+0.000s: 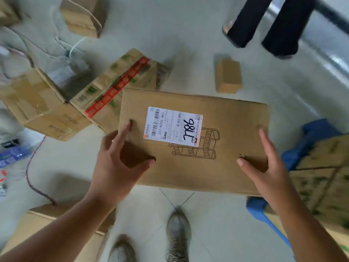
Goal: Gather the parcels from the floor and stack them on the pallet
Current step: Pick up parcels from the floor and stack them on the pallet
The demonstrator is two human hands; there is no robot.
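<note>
I hold a flat brown cardboard parcel [217,129] with a white shipping label and a printed cart drawing, lifted above the floor in front of me. My left hand [120,157] grips its left edge, thumb on top. My right hand [264,163] grips its right edge, thumb on top. The blue pallet [313,133] lies at the right, with a green-printed carton [324,176] stacked on it. On the floor remain a box with red tape [120,86], a taped box [35,106], a small box [228,76] and another box [83,16].
Another person's dark-trousered legs [268,21] stand at the top right beside a metal rail. A red cord [32,167] runs across the floor at left, near small clutter. A flat carton [43,229] lies at the lower left. My shoes [177,235] are below.
</note>
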